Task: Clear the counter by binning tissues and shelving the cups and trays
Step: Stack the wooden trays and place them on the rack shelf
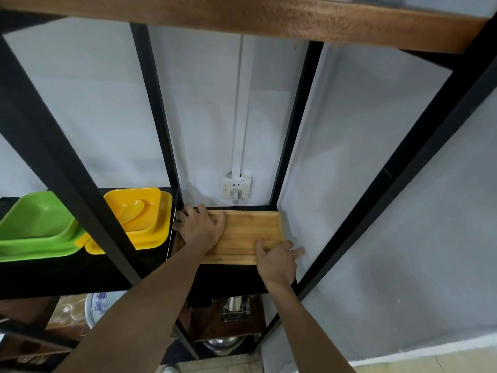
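Note:
A rectangular wooden tray point(246, 232) lies flat on the black shelf point(231, 278) in the narrow right bay of a black metal rack. My left hand point(200, 227) grips the tray's far left end, palm down, fingers over its rim. At the near right corner my right hand point(277, 258) holds the tray, thumb on top and fingers spread around its right edge. No cups or tissues are in view.
Yellow plastic trays point(142, 219) and green ones point(37, 232) sit stacked on the shelf to the left. Black uprights point(158, 111) frame the bay. A wall socket point(237, 187) is behind the tray. Lower shelves hold a blue-white plate point(96, 308) and metal ware point(234, 305).

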